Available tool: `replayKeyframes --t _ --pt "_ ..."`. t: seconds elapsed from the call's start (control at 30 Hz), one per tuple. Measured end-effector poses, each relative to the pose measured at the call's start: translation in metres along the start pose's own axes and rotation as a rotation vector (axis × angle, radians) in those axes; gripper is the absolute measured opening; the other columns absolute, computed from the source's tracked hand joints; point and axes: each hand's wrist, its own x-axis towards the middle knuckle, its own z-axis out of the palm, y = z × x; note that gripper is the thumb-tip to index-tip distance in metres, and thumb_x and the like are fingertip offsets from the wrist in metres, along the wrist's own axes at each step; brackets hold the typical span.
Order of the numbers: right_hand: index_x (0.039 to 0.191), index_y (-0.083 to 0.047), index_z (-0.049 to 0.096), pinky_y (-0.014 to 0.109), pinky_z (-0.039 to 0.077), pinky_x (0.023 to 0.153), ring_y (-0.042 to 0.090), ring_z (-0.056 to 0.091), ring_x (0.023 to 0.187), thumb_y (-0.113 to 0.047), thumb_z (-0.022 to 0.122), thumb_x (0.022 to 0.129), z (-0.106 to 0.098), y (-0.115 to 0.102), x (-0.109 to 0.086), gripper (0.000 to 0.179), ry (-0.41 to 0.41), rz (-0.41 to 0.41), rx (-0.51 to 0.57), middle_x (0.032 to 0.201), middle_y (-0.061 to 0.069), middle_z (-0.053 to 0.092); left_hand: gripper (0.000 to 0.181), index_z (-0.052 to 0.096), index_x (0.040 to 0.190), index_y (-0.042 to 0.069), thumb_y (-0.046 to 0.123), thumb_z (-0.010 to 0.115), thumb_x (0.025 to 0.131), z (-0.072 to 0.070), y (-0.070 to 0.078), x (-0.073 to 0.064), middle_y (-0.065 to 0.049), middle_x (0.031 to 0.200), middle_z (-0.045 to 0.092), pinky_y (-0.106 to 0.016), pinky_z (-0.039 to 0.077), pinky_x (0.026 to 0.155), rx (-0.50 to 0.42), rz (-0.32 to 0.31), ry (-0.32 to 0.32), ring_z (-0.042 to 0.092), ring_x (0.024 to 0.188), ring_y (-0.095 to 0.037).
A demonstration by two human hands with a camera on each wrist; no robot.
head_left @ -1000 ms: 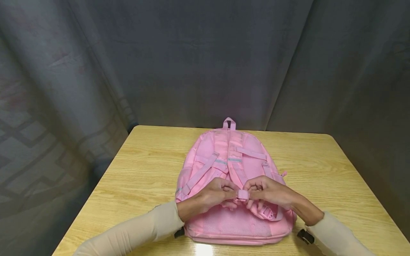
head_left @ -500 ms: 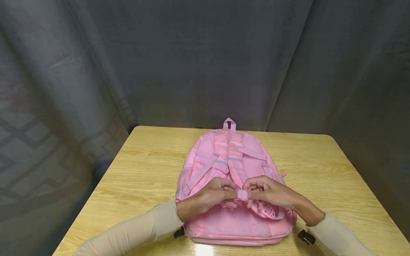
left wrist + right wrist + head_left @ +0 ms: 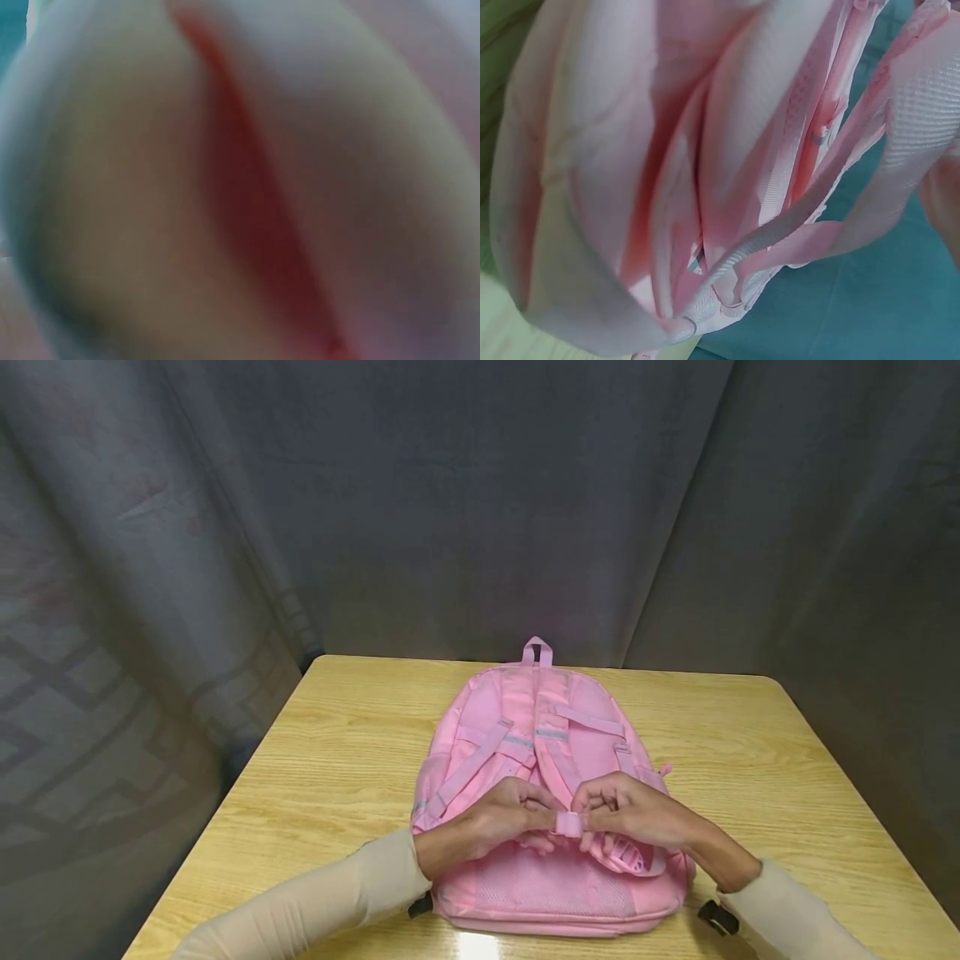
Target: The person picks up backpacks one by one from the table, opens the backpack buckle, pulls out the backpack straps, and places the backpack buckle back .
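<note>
Little has shifted: your left hand (image 3: 504, 817) and right hand (image 3: 626, 810) still pinch the rolled pink webbing strap end (image 3: 570, 823) between them, fingertips nearly meeting, above the pink fabric backpack (image 3: 525, 727) lying straps-up on the light wooden table (image 3: 337, 760)

My pink backpack (image 3: 536, 752) lies flat on its front, straps up, top handle pointing away from me. I pinch a rolled end of its pink webbing strap (image 3: 569, 823) between both hands, just above the mesh lower panel.
</note>
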Motion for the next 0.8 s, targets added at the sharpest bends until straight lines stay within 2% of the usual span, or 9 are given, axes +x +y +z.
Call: replayKeyframes --t 0.17,0.4,0.63,0.8 --pt "0.1 0.011 0.062 0.023 0.062 0.059 0.012 0.072 0.072 0.003 0.053 0.098 0.0011 -0.0017 -0.0004 0.012 0.003 0.007 0.029 0.084 0.019 0.073 0.018 0.065 0.109 -0.011 -0.006 0.062 0.092 0.0014 -0.0015 0.0004 -0.025 0.094 0.073 -0.033 0.065 0.068 -0.015 0.002 0.001 0.067 0.063 -0.015" --pt "0.104 0.019 0.057 0.022 0.062 0.062 0.013 0.072 0.073 0.001 0.055 0.098 0.0013 -0.0023 -0.0007 0.019 0.013 0.061 0.154 0.086 0.01 0.074 0.017 0.065 0.109 -0.011 -0.004 0.061 0.094 0.0021 -0.0018 0.0005 -0.023 0.096 0.073 -0.036 0.065 0.07 -0.022 0.017 0.007 0.067 0.064 -0.014" --pt "0.104 0.01 0.061 0.02 0.061 0.063 0.011 0.071 0.073 -0.002 0.055 0.099 0.0007 -0.0016 -0.0024 0.014 0.044 0.142 0.176 0.087 0.009 0.074 0.018 0.065 0.11 -0.01 -0.003 0.062 0.094 0.0021 -0.0011 -0.0002 -0.016 0.091 0.073 -0.035 0.065 0.069 -0.033 0.021 -0.002 0.066 0.063 -0.013" --pt "0.104 0.007 0.062 0.019 0.061 0.063 0.01 0.07 0.074 -0.003 0.054 0.1 0.0005 -0.0004 -0.0019 0.013 0.028 0.132 0.205 0.087 0.008 0.073 0.016 0.065 0.107 -0.01 -0.004 0.061 0.094 0.0025 -0.001 -0.0001 -0.014 0.088 0.073 -0.031 0.064 0.065 -0.033 0.025 -0.008 0.066 0.062 -0.013"
